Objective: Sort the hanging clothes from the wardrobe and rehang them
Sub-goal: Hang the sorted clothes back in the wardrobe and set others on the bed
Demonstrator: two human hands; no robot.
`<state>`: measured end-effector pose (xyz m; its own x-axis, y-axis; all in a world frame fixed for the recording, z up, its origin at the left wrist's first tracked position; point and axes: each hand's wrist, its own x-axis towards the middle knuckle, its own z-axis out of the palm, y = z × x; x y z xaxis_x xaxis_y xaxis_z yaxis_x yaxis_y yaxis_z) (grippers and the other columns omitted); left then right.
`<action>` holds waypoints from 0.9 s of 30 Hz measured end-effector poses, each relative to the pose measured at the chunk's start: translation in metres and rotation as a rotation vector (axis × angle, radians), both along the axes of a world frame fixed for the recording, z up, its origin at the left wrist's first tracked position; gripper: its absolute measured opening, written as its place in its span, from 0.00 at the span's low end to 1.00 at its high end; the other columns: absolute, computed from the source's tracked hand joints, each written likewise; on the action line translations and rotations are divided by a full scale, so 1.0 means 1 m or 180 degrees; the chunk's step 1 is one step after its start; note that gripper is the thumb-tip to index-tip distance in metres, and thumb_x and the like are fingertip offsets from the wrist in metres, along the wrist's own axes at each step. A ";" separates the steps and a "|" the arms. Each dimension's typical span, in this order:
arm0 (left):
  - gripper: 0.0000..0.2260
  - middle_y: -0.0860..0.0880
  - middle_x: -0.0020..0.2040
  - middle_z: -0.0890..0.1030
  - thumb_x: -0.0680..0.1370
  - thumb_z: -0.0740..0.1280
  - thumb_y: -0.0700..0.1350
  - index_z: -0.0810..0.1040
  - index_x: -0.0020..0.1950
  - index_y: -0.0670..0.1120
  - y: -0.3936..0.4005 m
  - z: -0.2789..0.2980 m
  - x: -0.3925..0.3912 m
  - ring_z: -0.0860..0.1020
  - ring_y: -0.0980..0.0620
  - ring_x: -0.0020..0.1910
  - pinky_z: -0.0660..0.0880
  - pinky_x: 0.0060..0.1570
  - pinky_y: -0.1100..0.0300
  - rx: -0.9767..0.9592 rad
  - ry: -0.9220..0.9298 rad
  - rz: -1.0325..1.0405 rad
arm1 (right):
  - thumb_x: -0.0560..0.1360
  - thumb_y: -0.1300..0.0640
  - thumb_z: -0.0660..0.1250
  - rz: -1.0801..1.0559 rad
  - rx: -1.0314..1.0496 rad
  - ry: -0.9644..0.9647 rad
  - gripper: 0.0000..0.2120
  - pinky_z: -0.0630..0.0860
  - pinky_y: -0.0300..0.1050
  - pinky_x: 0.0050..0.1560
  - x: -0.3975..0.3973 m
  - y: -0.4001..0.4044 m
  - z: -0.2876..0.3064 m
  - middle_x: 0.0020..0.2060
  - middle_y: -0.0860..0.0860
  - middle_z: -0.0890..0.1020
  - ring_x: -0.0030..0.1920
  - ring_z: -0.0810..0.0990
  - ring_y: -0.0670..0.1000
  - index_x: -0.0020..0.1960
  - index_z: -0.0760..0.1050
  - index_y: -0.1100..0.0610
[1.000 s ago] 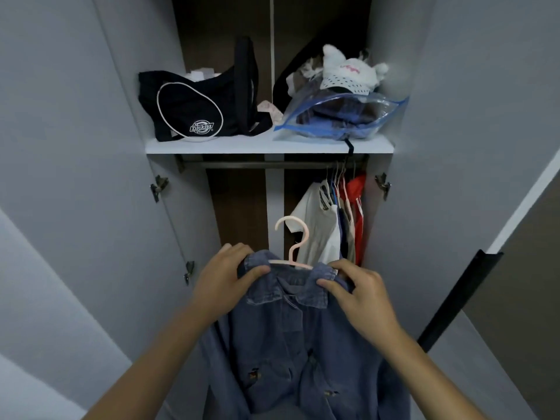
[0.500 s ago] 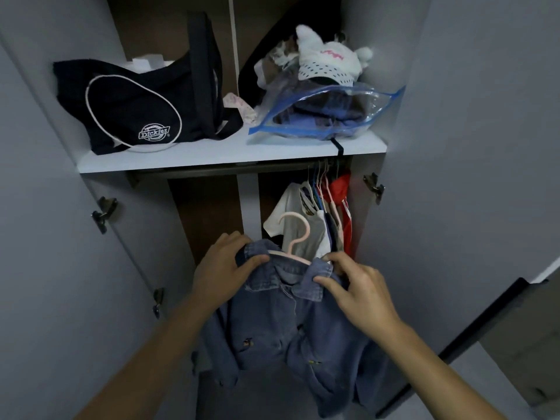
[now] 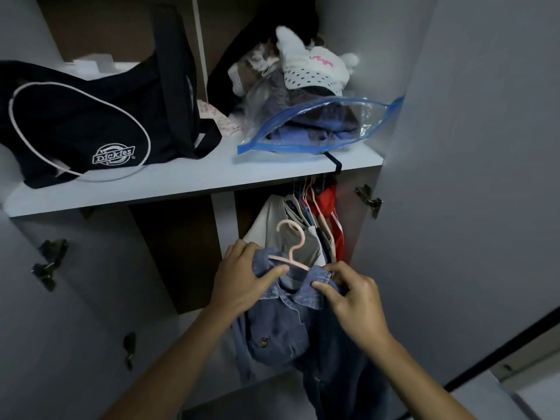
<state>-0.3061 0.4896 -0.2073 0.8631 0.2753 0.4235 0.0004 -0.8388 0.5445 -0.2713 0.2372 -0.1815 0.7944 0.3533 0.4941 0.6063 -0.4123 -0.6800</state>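
Gripping the denim shirt (image 3: 281,325) by both shoulders: left hand (image 3: 242,283) curled round the left shoulder with the thumb over the collar, right hand (image 3: 354,301) pinching the right collar edge. Shirt sits on a pink plastic hanger (image 3: 292,247), held just below the white shelf (image 3: 194,180), hook upright and free. Behind the hook, under the shelf's right end: a bunch of hanging clothes (image 3: 306,225), white, grey, blue and red, touching the hook's backdrop and crowding that end. On the shelf: black Dickies bag (image 3: 91,128) at left, zip-lock bag of folded clothes (image 3: 318,125) at right, white knit hat (image 3: 315,71) on top of it. Open wardrobe doors flank both sides; door hinge (image 3: 369,200) just right of the shelf.
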 end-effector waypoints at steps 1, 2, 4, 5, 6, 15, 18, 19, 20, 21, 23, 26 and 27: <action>0.32 0.57 0.51 0.70 0.71 0.60 0.80 0.77 0.53 0.53 -0.001 -0.001 0.004 0.70 0.56 0.53 0.71 0.47 0.58 0.0040 0.0026 0.0081 | 0.75 0.49 0.77 0.0004 0.0007 0.0026 0.08 0.70 0.45 0.31 0.003 0.002 -0.001 0.28 0.49 0.76 0.27 0.69 0.47 0.48 0.79 0.47; 0.34 0.57 0.50 0.70 0.70 0.58 0.81 0.78 0.54 0.53 -0.002 -0.002 0.008 0.69 0.56 0.54 0.72 0.48 0.57 0.0079 0.0074 0.0149 | 0.75 0.49 0.77 0.0009 0.0015 0.0036 0.08 0.70 0.46 0.31 0.006 0.005 -0.002 0.28 0.49 0.76 0.27 0.69 0.48 0.48 0.78 0.47; 0.35 0.57 0.50 0.70 0.70 0.55 0.83 0.79 0.56 0.57 -0.001 -0.004 0.015 0.70 0.55 0.55 0.73 0.51 0.57 0.0152 0.0133 0.0213 | 0.76 0.49 0.77 0.0034 0.0072 0.0056 0.08 0.72 0.48 0.31 0.008 0.010 -0.003 0.28 0.49 0.76 0.28 0.71 0.49 0.48 0.78 0.47; 0.33 0.58 0.49 0.70 0.70 0.56 0.83 0.80 0.57 0.59 -0.001 -0.003 0.018 0.70 0.55 0.55 0.73 0.52 0.57 0.0159 0.0116 0.0201 | 0.76 0.49 0.77 0.0043 0.0106 0.0080 0.08 0.73 0.49 0.32 0.008 0.013 -0.004 0.29 0.49 0.77 0.28 0.72 0.50 0.48 0.78 0.46; 0.31 0.58 0.48 0.70 0.70 0.58 0.82 0.80 0.56 0.60 0.000 -0.002 0.020 0.70 0.54 0.55 0.72 0.53 0.57 0.0120 0.0063 0.0180 | 0.76 0.49 0.77 0.0042 0.0129 0.0093 0.08 0.74 0.51 0.32 0.009 0.016 -0.004 0.29 0.49 0.77 0.29 0.73 0.50 0.49 0.78 0.46; 0.30 0.58 0.46 0.70 0.66 0.65 0.80 0.75 0.45 0.54 0.024 0.011 0.052 0.68 0.59 0.50 0.69 0.43 0.58 -0.0195 -0.0170 0.0271 | 0.77 0.49 0.75 -0.0035 -0.0024 0.0059 0.10 0.76 0.52 0.36 0.035 0.047 -0.004 0.29 0.46 0.75 0.33 0.75 0.47 0.53 0.75 0.45; 0.27 0.56 0.46 0.70 0.68 0.68 0.76 0.72 0.43 0.53 0.042 0.000 0.070 0.67 0.60 0.47 0.67 0.42 0.55 -0.0199 -0.0170 0.0305 | 0.78 0.50 0.73 0.0253 -0.0327 -0.0129 0.12 0.74 0.48 0.40 0.055 0.056 -0.007 0.31 0.42 0.73 0.35 0.73 0.42 0.58 0.74 0.46; 0.27 0.56 0.45 0.71 0.68 0.67 0.77 0.71 0.42 0.54 0.049 -0.004 0.077 0.68 0.59 0.47 0.67 0.42 0.55 -0.0212 -0.0153 0.0307 | 0.79 0.50 0.73 0.0319 -0.0448 -0.0184 0.12 0.75 0.48 0.42 0.064 0.058 -0.010 0.33 0.41 0.73 0.36 0.73 0.42 0.60 0.74 0.45; 0.27 0.56 0.45 0.71 0.67 0.65 0.78 0.70 0.42 0.55 0.055 -0.010 0.083 0.68 0.59 0.47 0.67 0.42 0.55 -0.0204 -0.0148 0.0304 | 0.79 0.50 0.72 0.0386 -0.0498 -0.0215 0.12 0.76 0.49 0.43 0.071 0.061 -0.013 0.34 0.41 0.74 0.37 0.73 0.42 0.60 0.74 0.45; 0.27 0.56 0.45 0.71 0.67 0.63 0.79 0.70 0.42 0.55 0.061 -0.015 0.088 0.69 0.58 0.48 0.67 0.42 0.55 -0.0166 -0.0154 0.0301 | 0.79 0.51 0.72 0.0452 -0.0459 -0.0216 0.12 0.76 0.49 0.43 0.076 0.066 -0.018 0.35 0.41 0.74 0.37 0.74 0.43 0.61 0.75 0.46; 0.30 0.56 0.45 0.72 0.67 0.60 0.80 0.71 0.43 0.54 0.070 -0.026 0.103 0.71 0.54 0.50 0.69 0.42 0.54 -0.0087 -0.0215 0.0298 | 0.79 0.54 0.73 0.0477 -0.0284 -0.0204 0.11 0.75 0.48 0.40 0.086 0.078 -0.026 0.34 0.43 0.76 0.35 0.75 0.46 0.60 0.78 0.49; 0.35 0.54 0.47 0.72 0.66 0.55 0.84 0.72 0.44 0.52 0.082 -0.039 0.127 0.73 0.51 0.54 0.71 0.44 0.53 -0.0166 -0.0267 0.0281 | 0.78 0.55 0.74 0.0233 -0.0162 -0.0201 0.11 0.75 0.50 0.42 0.106 0.097 -0.036 0.31 0.45 0.76 0.33 0.75 0.47 0.59 0.80 0.50; 0.35 0.54 0.47 0.72 0.66 0.56 0.84 0.73 0.45 0.53 0.085 -0.041 0.136 0.73 0.50 0.54 0.70 0.45 0.53 -0.0192 -0.0236 0.0275 | 0.77 0.54 0.74 0.0136 -0.0194 -0.0212 0.11 0.75 0.51 0.46 0.113 0.102 -0.038 0.30 0.45 0.75 0.34 0.75 0.47 0.59 0.80 0.50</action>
